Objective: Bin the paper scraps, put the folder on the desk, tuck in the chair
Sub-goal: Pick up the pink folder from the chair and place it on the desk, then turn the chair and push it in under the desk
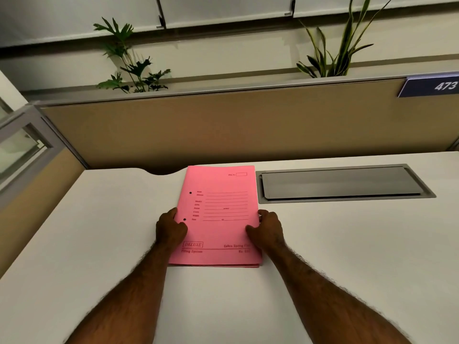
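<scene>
A pink paper folder [218, 194] with printed lines lies flat on the white desk [347, 244], near its back edge. My left hand [171, 228] grips the folder's left edge, fingers curled over it. On the folder's right edge rests my right hand [268, 228], thumb on top of the cover. Both forearms reach in from the bottom of the view. No paper scraps, bin or chair are in sight.
A grey metal cable flap [342, 183] is set into the desk right of the folder. A tan partition [223, 127] stands behind the desk, with plants [131, 68] above it and a sign reading 473 [432, 86] at the right.
</scene>
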`<move>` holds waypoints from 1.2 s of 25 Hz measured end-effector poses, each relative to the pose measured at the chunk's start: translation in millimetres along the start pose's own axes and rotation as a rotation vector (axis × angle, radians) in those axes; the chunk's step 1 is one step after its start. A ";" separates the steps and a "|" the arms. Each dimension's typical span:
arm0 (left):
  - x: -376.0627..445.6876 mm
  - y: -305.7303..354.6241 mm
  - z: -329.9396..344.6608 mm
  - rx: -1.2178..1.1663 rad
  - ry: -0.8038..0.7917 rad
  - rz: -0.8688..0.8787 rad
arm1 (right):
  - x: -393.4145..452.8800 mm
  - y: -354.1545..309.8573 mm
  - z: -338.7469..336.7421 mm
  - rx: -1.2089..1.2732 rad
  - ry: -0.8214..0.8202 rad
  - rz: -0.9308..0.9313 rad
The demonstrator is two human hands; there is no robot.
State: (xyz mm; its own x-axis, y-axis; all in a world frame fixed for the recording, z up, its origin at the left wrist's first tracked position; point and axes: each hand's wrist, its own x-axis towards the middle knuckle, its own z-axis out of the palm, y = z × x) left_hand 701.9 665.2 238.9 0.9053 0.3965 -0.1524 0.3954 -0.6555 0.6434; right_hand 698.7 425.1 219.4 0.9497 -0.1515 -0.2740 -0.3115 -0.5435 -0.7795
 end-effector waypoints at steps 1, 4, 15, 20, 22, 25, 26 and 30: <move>-1.3 -0.2 0.4 0.004 0.008 -0.004 | 0.0 0.8 0.2 -0.035 0.002 0.006; -12.5 0.4 0.9 0.051 0.026 0.001 | -4.3 2.5 -2.5 -0.111 0.012 0.008; -128.8 -17.7 -19.0 0.149 -0.028 0.241 | -112.7 15.2 -23.1 -0.166 0.038 -0.130; -207.1 -44.4 -34.4 0.115 -0.046 0.353 | -202.5 38.6 -22.0 -0.146 0.085 -0.167; -238.5 -57.2 -41.0 0.123 -0.063 0.382 | -240.4 48.5 -20.9 -0.133 0.100 -0.178; -290.9 -76.3 -52.4 0.106 -0.068 0.436 | -300.1 62.4 -21.1 -0.124 0.127 -0.190; -307.8 -81.5 -55.1 0.099 -0.071 0.454 | -318.7 66.8 -21.9 -0.123 0.137 -0.196; -368.9 -99.5 -57.8 0.077 -0.122 0.489 | -384.9 84.6 -28.4 -0.074 0.171 -0.203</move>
State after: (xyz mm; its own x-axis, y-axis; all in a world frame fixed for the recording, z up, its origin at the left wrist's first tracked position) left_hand 319.6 621.3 274.5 0.9970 -0.0436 0.0639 -0.0734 -0.7931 0.6047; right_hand 307.7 414.0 274.9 0.9858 -0.1676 -0.0124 -0.1175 -0.6350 -0.7636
